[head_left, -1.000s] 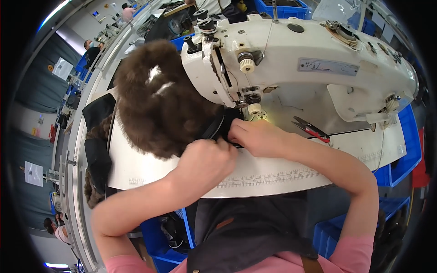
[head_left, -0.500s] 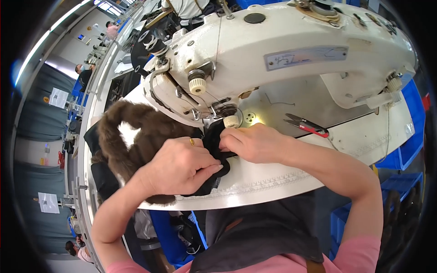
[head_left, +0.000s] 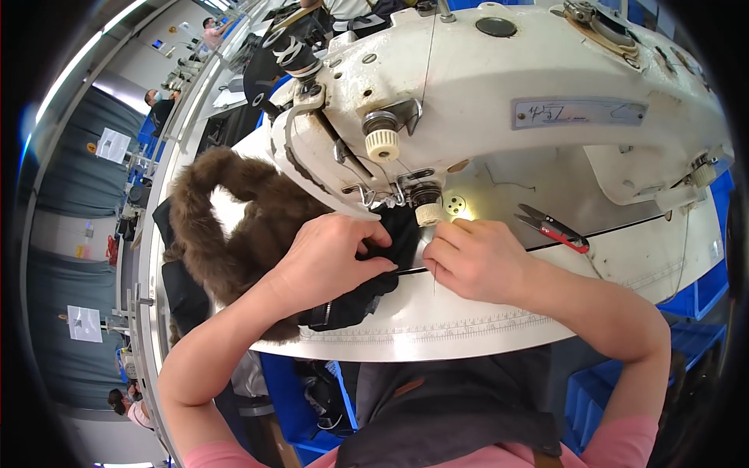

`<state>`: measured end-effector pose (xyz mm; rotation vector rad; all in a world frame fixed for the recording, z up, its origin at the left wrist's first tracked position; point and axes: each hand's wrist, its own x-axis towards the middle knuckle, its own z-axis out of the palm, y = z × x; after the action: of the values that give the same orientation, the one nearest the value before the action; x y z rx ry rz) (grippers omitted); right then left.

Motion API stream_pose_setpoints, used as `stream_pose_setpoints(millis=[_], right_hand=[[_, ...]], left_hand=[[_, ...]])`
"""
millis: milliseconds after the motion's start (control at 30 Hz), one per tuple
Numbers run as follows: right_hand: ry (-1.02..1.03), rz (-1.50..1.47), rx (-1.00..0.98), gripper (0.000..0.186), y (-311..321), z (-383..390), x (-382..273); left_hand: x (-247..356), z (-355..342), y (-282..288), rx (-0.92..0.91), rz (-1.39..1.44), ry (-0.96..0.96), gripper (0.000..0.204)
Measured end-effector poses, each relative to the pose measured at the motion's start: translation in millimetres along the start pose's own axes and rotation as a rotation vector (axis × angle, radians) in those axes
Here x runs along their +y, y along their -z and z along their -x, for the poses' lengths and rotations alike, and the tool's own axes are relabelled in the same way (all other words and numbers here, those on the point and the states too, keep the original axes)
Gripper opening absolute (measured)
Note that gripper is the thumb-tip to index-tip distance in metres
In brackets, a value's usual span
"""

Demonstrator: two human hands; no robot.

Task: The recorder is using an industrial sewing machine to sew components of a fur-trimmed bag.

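Observation:
A white sewing machine (head_left: 468, 86) stands before me, its presser-foot area above a piece of black fabric (head_left: 351, 304) with a zipper along its edge. Dark brown fur (head_left: 257, 226), joined in a loop, lies to the left of the fabric. My left hand (head_left: 328, 253) rests on the black fabric beside the presser foot, thumb and forefinger curled over it; its other fingers are hidden. Just right of the needle area, my right hand (head_left: 472, 261) is closed with the fingertips pressed together; whatever they pinch is too small to make out.
Thread snips (head_left: 554, 230) with red-and-black handles lie on the bed, right of my right hand. A printed ruler strip (head_left: 468, 324) runs along the table's front edge. Blue bins (head_left: 608, 390) stand below at the right. Other people sit far off at the left.
My right hand has moved right, off the black fabric. My left hand's thumb and forefinger have parted and shifted toward the presser foot. The whole view has shifted slightly.

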<state>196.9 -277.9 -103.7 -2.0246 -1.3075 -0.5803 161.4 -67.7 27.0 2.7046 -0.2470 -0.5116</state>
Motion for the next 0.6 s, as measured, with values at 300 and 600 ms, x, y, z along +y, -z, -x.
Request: stream_pose_setpoints(millis=[300,600], right_hand=[[0.025,-0.019,0.041,0.013,2.8,-5.8,-3.4],[-0.153,0.035,-0.175,0.012,-6.2,-16.7,0.0]], left_hand=[[-6.2,4.0,-13.1,0.132,-0.13,-0.165,0.018],[-2.2,-0.2,-13.3,0.216,0.014,0.005,0.014]])
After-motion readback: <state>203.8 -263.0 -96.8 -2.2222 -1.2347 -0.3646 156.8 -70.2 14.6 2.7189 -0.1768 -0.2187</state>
